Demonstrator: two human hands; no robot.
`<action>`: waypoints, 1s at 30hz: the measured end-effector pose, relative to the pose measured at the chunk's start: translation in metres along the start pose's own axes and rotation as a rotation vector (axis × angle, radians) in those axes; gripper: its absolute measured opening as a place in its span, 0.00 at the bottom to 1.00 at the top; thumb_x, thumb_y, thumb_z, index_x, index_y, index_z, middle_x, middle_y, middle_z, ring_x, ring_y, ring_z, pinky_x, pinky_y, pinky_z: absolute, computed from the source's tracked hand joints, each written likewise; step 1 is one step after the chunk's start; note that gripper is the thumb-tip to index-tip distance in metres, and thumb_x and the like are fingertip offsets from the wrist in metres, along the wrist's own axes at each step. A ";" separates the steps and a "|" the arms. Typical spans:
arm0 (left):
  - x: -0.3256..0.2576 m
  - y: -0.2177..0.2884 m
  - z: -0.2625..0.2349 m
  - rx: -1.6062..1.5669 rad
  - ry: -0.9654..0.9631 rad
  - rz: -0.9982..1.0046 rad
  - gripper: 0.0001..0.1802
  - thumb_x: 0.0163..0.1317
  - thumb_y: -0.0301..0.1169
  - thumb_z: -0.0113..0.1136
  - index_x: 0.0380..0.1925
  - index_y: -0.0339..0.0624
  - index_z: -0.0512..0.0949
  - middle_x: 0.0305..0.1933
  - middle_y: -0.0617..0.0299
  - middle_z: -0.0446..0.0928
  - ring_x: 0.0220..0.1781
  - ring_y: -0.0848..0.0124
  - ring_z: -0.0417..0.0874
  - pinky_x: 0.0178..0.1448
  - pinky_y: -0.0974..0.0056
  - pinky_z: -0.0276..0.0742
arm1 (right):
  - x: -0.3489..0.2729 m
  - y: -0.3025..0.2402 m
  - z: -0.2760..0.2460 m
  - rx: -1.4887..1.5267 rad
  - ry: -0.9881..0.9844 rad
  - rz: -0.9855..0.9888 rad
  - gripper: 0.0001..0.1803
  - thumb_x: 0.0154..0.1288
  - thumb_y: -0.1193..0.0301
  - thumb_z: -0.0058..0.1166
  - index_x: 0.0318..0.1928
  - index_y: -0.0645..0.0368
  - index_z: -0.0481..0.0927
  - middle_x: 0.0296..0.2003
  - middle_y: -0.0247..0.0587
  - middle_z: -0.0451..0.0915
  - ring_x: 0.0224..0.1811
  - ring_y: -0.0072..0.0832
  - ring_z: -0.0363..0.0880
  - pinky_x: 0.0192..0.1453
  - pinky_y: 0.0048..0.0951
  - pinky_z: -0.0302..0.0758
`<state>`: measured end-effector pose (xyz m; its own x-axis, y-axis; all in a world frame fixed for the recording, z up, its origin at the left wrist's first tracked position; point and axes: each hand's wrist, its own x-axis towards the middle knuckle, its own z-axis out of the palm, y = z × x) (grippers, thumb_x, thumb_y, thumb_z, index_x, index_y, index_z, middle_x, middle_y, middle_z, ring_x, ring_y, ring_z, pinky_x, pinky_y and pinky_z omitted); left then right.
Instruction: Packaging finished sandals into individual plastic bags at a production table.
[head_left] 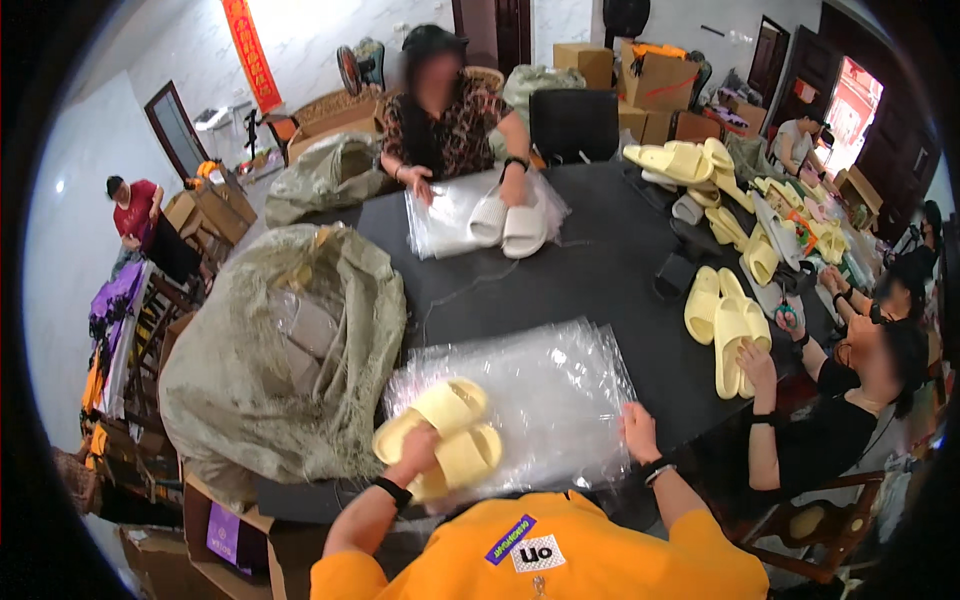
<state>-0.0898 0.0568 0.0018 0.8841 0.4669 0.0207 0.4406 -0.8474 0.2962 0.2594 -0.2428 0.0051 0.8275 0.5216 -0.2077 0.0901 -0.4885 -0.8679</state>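
Note:
My left hand (415, 452) is closed around a pair of pale yellow slippers (445, 402), held over the left part of a stack of clear plastic bags (540, 400) at the near edge of the table. The slippers lie side by side, with ribbed straps. At the right edge of the stack my right hand (638, 433) has its fingers curled on the rim of a plastic bag. Its fingertips are partly hidden.
A large woven sack (290, 360) bulges at the left of the dark table (500, 300). Across it, a person handles white slippers (505, 228) over clear bags. At right, people sit by yellow slippers (735, 330) and a heap of footwear. An open carton (230, 530) stands lower left.

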 end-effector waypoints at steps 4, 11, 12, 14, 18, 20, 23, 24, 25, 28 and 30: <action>-0.070 -0.145 0.040 0.031 0.412 -0.516 0.19 0.51 0.32 0.55 0.45 0.38 0.72 0.43 0.47 0.73 0.47 0.50 0.72 0.50 0.53 0.68 | 0.002 -0.006 0.012 -0.071 0.035 -0.321 0.16 0.67 0.67 0.41 0.52 0.58 0.70 0.20 0.29 0.71 0.20 0.18 0.69 0.24 0.24 0.68; -0.017 -0.036 -0.211 -0.075 0.878 -0.213 0.15 0.56 0.33 0.55 0.39 0.33 0.75 0.36 0.51 0.78 0.38 0.61 0.79 0.42 0.61 0.71 | -0.026 -0.046 0.025 0.006 -0.270 -0.211 0.26 0.58 0.77 0.44 0.60 0.57 0.65 0.51 0.50 0.72 0.39 0.34 0.76 0.43 0.30 0.73; -0.001 -0.018 -0.227 -0.008 0.841 -0.166 0.16 0.53 0.32 0.57 0.39 0.33 0.75 0.36 0.50 0.78 0.39 0.60 0.79 0.42 0.61 0.71 | -0.022 -0.046 0.028 -0.019 -0.279 -0.268 0.26 0.58 0.77 0.44 0.60 0.57 0.65 0.51 0.50 0.71 0.39 0.34 0.76 0.44 0.31 0.72; 0.036 0.026 -0.233 -0.105 0.808 -0.131 0.17 0.46 0.31 0.60 0.37 0.36 0.77 0.37 0.49 0.78 0.40 0.56 0.78 0.42 0.60 0.71 | -0.018 -0.046 0.033 -0.048 -0.317 -0.218 0.27 0.58 0.76 0.45 0.60 0.57 0.65 0.53 0.50 0.69 0.40 0.36 0.76 0.46 0.32 0.72; 0.114 0.107 -0.146 0.015 0.501 0.059 0.06 0.42 0.25 0.54 0.24 0.38 0.75 0.29 0.49 0.73 0.35 0.50 0.74 0.38 0.54 0.70 | -0.029 -0.045 0.036 -0.119 -0.294 -0.277 0.32 0.54 0.71 0.52 0.62 0.52 0.62 0.53 0.46 0.69 0.47 0.34 0.72 0.45 0.33 0.71; 0.151 0.141 -0.085 0.059 0.284 0.087 0.04 0.39 0.23 0.52 0.19 0.41 0.73 0.26 0.50 0.72 0.35 0.53 0.75 0.38 0.53 0.71 | -0.037 -0.045 0.034 -0.617 -0.182 -0.614 0.32 0.48 0.67 0.56 0.58 0.51 0.67 0.52 0.44 0.69 0.55 0.40 0.65 0.50 0.47 0.66; 0.178 0.125 0.023 -0.004 0.190 0.081 0.10 0.39 0.22 0.54 0.27 0.41 0.77 0.32 0.52 0.74 0.37 0.53 0.75 0.40 0.53 0.72 | -0.035 -0.011 0.053 -0.738 -0.089 -1.008 0.29 0.44 0.59 0.51 0.53 0.41 0.73 0.55 0.40 0.67 0.61 0.41 0.59 0.57 0.61 0.52; 0.177 0.117 0.053 -0.045 0.079 0.045 0.12 0.41 0.23 0.54 0.30 0.39 0.76 0.35 0.50 0.73 0.40 0.52 0.74 0.42 0.52 0.72 | -0.035 -0.017 0.045 -0.796 -0.263 -0.967 0.29 0.46 0.58 0.51 0.55 0.36 0.71 0.63 0.40 0.58 0.68 0.39 0.49 0.61 0.62 0.47; 0.173 0.115 0.074 -0.098 0.093 0.096 0.13 0.42 0.25 0.55 0.32 0.39 0.75 0.38 0.49 0.73 0.42 0.51 0.74 0.44 0.52 0.72 | -0.031 0.003 0.051 -0.861 -0.424 -0.794 0.32 0.48 0.53 0.51 0.59 0.34 0.67 0.68 0.39 0.48 0.71 0.36 0.39 0.63 0.62 0.43; 0.180 0.128 0.061 -0.185 -0.079 0.119 0.19 0.46 0.26 0.55 0.42 0.38 0.74 0.49 0.44 0.71 0.50 0.49 0.71 0.52 0.51 0.69 | -0.031 0.028 0.034 -0.922 -0.496 -0.716 0.36 0.53 0.42 0.45 0.64 0.30 0.59 0.70 0.38 0.40 0.72 0.34 0.33 0.65 0.62 0.34; 0.182 0.115 0.056 -0.123 -0.017 0.083 0.19 0.47 0.27 0.54 0.42 0.35 0.73 0.49 0.43 0.70 0.49 0.47 0.70 0.53 0.51 0.68 | -0.035 0.029 0.030 -0.909 -0.522 -0.691 0.37 0.54 0.41 0.44 0.65 0.30 0.55 0.70 0.38 0.39 0.72 0.35 0.32 0.65 0.64 0.31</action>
<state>0.1307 0.0304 -0.0142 0.9196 0.3914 0.0341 0.3446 -0.8452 0.4086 0.2165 -0.2547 -0.0261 0.1564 0.9733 -0.1678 0.9374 -0.1998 -0.2852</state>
